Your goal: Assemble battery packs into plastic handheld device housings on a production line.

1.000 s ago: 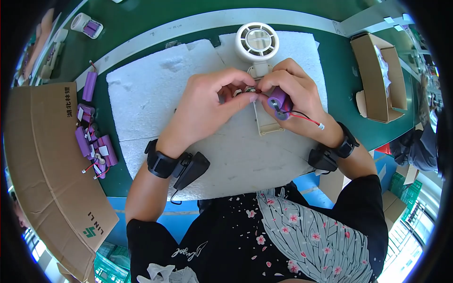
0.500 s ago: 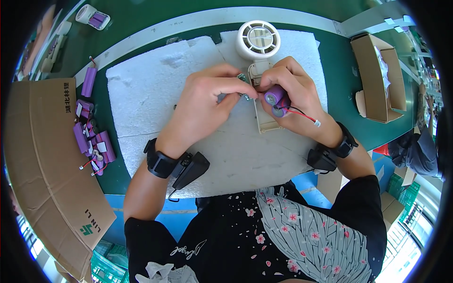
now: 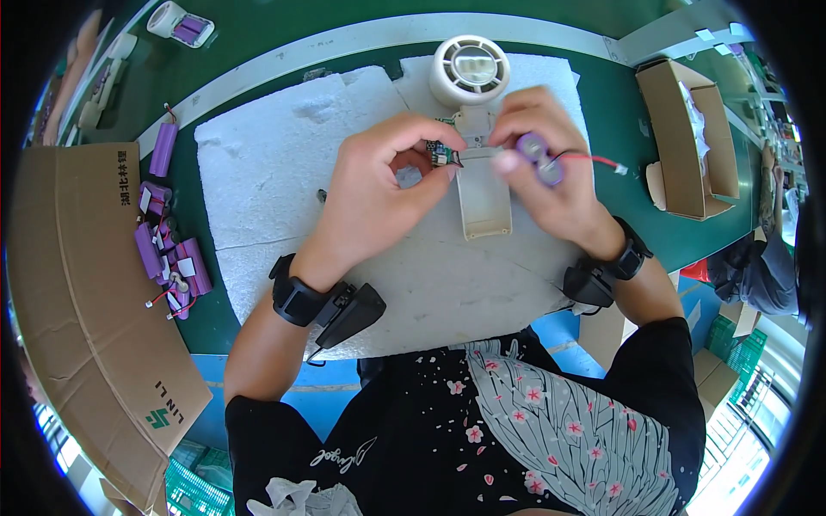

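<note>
Left hand (image 3: 379,193) pinches circuit board (image 3: 441,154) beside fan housing (image 3: 478,163).

This is a small-electronics assembly workshop, a factory line bench. Just under the grip lies a white foam work pad (image 3: 275,189) on a green bench (image 3: 258,52), and well to the left of the grip sit a heap of purple battery cells (image 3: 168,258) and a flat cardboard sheet (image 3: 77,301). To the right of the grip stands an open cardboard parts box (image 3: 688,146), with green crates (image 3: 731,353) below the bench.
</note>
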{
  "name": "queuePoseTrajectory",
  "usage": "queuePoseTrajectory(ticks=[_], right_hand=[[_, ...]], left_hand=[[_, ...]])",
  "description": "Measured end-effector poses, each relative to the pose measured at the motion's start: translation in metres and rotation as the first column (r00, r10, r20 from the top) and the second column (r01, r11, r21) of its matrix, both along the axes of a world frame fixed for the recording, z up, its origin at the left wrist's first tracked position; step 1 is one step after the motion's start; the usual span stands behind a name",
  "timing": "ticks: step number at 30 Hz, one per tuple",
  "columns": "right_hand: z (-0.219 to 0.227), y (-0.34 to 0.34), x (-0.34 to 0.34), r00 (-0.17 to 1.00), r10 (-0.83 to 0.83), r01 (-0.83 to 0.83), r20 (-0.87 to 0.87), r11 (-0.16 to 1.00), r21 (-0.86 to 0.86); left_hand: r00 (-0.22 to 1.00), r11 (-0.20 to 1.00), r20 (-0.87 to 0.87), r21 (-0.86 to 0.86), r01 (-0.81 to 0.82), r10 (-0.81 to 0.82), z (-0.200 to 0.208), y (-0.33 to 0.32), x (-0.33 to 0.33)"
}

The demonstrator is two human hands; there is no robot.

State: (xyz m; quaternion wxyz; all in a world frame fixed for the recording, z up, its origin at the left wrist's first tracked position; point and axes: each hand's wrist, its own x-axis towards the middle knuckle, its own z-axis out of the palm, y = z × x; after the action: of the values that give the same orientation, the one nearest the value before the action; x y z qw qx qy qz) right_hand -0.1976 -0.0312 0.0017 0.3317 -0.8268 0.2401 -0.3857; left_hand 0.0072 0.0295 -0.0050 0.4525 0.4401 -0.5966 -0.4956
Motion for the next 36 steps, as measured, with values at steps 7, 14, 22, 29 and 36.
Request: queuePoseTrajectory(ticks=[7,14,22,29,36], right_hand=[[0.006,0.007,-0.004,0.980,-0.171,0.106,0.104,0.883,0.457],[0.017,0.005,-0.002,0.988,-0.152,0.125,0.004,0.822,0.555],[0.024,0.008,-0.006,0.911,0.043,-0.091,-0.410,0.991,-0.099],[0.026,0.017,0.002,0.878,-0.045,-0.087,-0.477,0.964,-0.251],[0.025,0.020,0.003,0.877,-0.154,0.026,-0.456,0.961,-0.275]], left_hand=[[0.998,0.999,-0.049,-0.011,-0.035,0.034,-0.002,0.000,-0.003],[0.993,1.000,-0.115,0.018,-0.011,0.013,-0.001,0.000,-0.001],[0.990,0.985,-0.113,0.141,0.098,-0.082,0.008,0.002,0.001],[0.998,0.994,-0.011,-0.085,0.064,-0.065,0.002,0.000,-0.004],[0.994,0.997,-0.114,0.081,0.013,-0.004,0.006,0.003,-0.006]])
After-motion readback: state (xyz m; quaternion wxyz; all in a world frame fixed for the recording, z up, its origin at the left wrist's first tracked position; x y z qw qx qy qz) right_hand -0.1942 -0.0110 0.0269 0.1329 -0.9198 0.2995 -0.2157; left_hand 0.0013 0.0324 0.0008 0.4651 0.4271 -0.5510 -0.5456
